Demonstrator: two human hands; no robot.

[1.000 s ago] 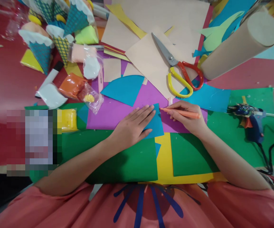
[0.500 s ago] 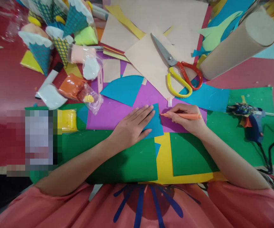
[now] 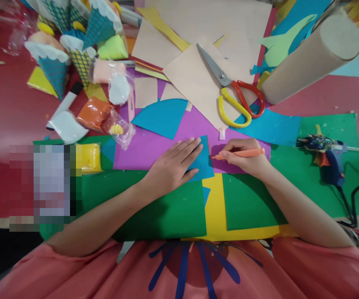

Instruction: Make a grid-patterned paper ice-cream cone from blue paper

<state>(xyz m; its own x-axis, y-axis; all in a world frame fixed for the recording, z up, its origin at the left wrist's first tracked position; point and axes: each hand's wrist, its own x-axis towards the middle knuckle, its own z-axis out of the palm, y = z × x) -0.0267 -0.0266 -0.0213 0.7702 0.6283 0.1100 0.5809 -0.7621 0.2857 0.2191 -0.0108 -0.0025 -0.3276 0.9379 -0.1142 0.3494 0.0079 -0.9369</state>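
My left hand (image 3: 174, 164) lies flat with fingers stretched out, pressing a blue sheet piece (image 3: 204, 160) onto a purple sheet (image 3: 132, 155). In my right hand (image 3: 247, 155) an orange pen (image 3: 238, 153) is pinched, its tip pointing left at the right edge of the blue piece. Whether the tip touches that edge I cannot tell. Just above the right hand lies a small whitish-pink pen cap (image 3: 222, 133). A blue fan-shaped piece (image 3: 163, 116) rests on the purple sheet beyond my left hand.
Scissors (image 3: 225, 81) with red and yellow handles lie on beige sheets. A beige roll (image 3: 310, 62) stands at the back right, a glue gun (image 3: 331, 158) at the right. Decorated cones (image 3: 53, 68) and bagged clay (image 3: 94, 112) fill the left. Green sheets (image 3: 154, 207) lie in front.
My right hand has brought the pen tip slightly down along the blue piece's right edge. My left hand stays in place.
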